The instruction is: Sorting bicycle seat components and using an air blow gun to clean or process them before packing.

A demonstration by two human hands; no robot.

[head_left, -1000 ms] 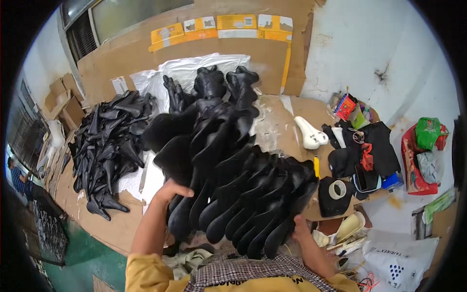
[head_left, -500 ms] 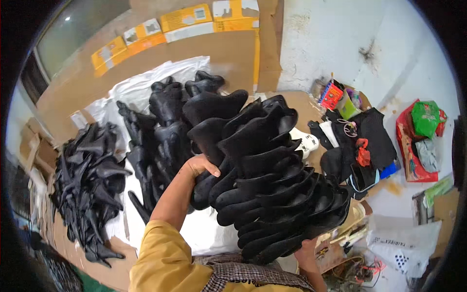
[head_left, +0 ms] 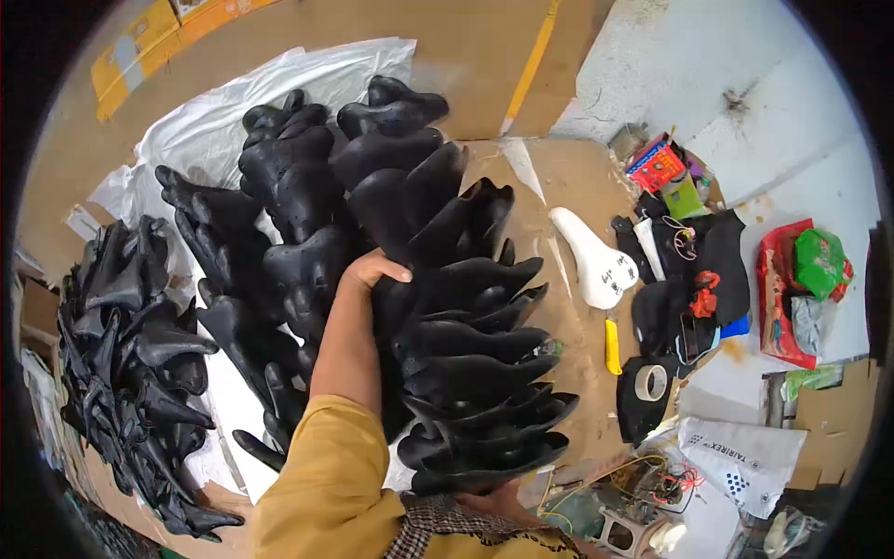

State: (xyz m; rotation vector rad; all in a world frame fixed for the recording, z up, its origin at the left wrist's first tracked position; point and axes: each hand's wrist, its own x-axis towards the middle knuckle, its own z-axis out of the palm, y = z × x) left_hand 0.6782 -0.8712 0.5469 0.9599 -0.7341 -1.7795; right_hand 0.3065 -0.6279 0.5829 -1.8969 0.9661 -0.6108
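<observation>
A long stack of black bicycle saddle covers (head_left: 475,373), nested one in another, is between my hands over the right part of the table. My left hand (head_left: 380,268) grips its left side, thumb on top and fingers hidden behind the covers. At the near end my right hand (head_left: 503,500) is pressed against the stack from below; its fingers are mostly covered. Further rows of black saddle covers (head_left: 307,261) lie on white sheeting to the left and behind. A white bicycle saddle (head_left: 591,261) with dark marks rests on the cardboard to the right.
A loose heap of limp black covers (head_left: 140,354) lies at far left. Right of the stack are a yellow utility knife (head_left: 612,347), a tape roll (head_left: 651,382) and black cloth pieces (head_left: 717,261). A red bag (head_left: 782,289) and a white plastic bag (head_left: 740,461) are farther right.
The stack has moved left and down, from a tilted position to lying roughly straight beside the other rows. Both hands moved with it. The white saddle and knife now show.
</observation>
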